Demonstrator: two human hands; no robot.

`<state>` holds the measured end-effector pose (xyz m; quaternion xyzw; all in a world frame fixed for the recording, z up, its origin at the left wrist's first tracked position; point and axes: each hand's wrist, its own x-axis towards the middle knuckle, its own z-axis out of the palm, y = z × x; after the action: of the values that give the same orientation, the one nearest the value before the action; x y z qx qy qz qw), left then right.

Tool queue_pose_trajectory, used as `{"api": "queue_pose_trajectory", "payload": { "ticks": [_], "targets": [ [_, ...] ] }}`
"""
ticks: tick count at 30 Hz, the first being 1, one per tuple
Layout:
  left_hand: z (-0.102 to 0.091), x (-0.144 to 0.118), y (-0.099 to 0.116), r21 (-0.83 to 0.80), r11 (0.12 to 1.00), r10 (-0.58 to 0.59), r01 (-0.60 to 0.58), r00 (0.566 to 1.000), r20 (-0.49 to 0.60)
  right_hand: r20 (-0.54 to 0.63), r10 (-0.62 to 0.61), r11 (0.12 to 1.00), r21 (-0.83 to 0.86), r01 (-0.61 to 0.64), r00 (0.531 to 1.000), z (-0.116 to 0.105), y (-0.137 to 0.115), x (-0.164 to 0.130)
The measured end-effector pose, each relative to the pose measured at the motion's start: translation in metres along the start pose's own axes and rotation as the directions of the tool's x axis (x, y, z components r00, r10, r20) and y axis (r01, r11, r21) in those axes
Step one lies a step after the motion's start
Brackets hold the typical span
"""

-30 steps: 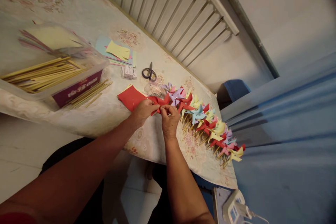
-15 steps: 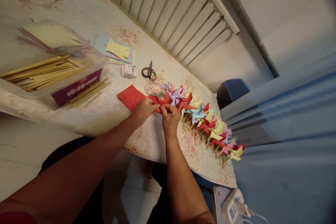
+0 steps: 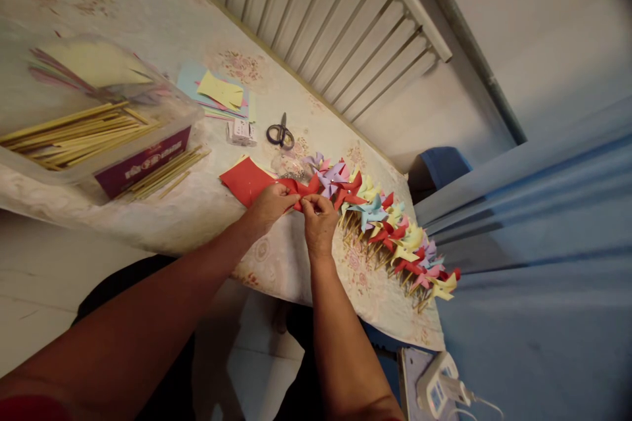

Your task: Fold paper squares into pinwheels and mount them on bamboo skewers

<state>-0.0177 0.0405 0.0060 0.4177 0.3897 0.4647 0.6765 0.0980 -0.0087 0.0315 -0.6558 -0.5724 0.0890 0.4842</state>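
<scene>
Both hands meet over the table around a red paper pinwheel (image 3: pixel 309 188), whose curled blades show above the fingers. My left hand (image 3: pixel 268 207) is closed, pinching the pinwheel's left side. From the right, my right hand (image 3: pixel 320 222) is closed too, thumb and fingertips pressed at its near edge; any small part between them is hidden. Just left of the pinwheel lies a stack of red paper squares (image 3: pixel 244 179). Behind it sits a clear bag of small pieces (image 3: pixel 291 166). Many-coloured finished pinwheels (image 3: pixel 388 235) on sticks lie in a row to the right.
Scissors (image 3: pixel 280 135) and a small box (image 3: pixel 241 132) lie behind the red paper, near coloured sheets (image 3: pixel 220 90). A clear tub (image 3: pixel 143 159) of wooden sticks (image 3: pixel 79 138) stands left, with loose sticks (image 3: pixel 168 174) beside it. A radiator (image 3: pixel 316 20) borders the table; a power strip (image 3: pixel 439 385) sits lower right.
Almost nothing differs: both hands keep their pinch on the red pinwheel at the same spot. The view has shifted very slightly.
</scene>
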Motion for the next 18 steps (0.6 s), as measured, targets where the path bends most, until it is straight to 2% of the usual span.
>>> {"api": "queue_pose_trajectory", "payload": {
  "ticks": [18],
  "targets": [
    [-0.0019,-0.0016,0.0009,0.099,0.995,0.026,-0.027,1.000,0.015,0.040,0.004,0.991,-0.132,0.001,0.999,-0.0018,-0.0021,0.0033]
  ]
}}
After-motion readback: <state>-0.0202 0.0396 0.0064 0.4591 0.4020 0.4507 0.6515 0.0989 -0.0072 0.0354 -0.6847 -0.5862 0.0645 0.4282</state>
